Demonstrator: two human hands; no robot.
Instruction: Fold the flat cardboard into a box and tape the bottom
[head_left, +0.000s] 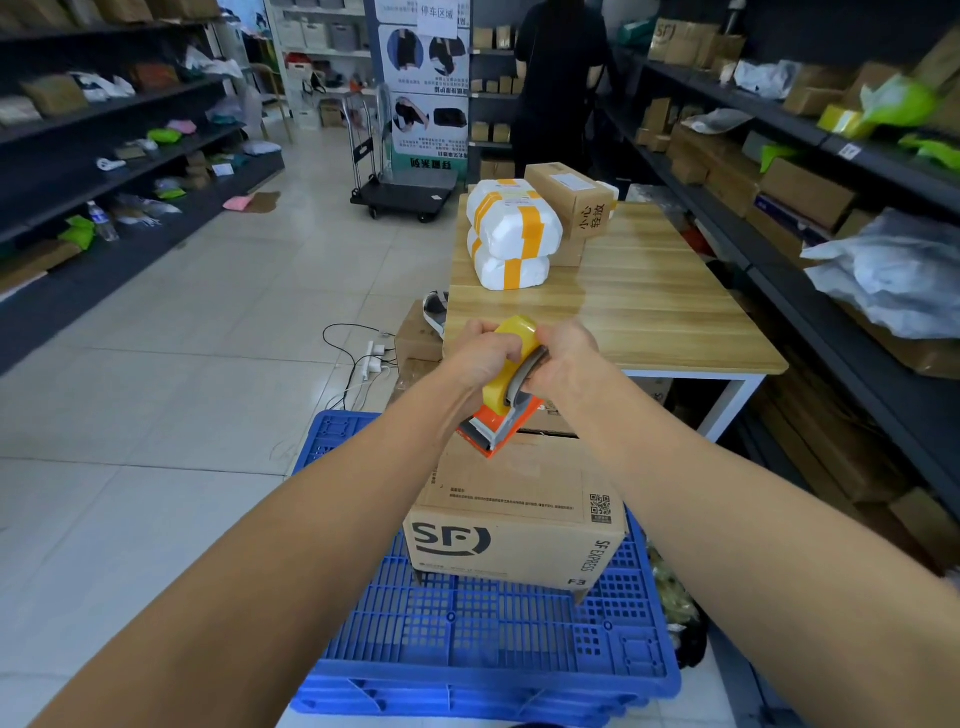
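**Folding done; taping of the bottom pending.**

Already formed from flat stock: brown printed cardboard box (519, 519), standing toward the far right corner of the blue perforated plastic pallet (467, 649), flaps turned in on the upward face, a dark gap visible at the far seam. No tape strip visible on that face. Held above the far edge of the box: orange tape dispenser with yellow roll (506, 384), left hand (480, 358) with fingers curled round the roll, right hand (563, 358) with fingers wrapped round the grey handle. Contact between dispenser nose and cardboard: cannot tell. Judged remaining: laying tape along the seam, pressing down, cutting off.
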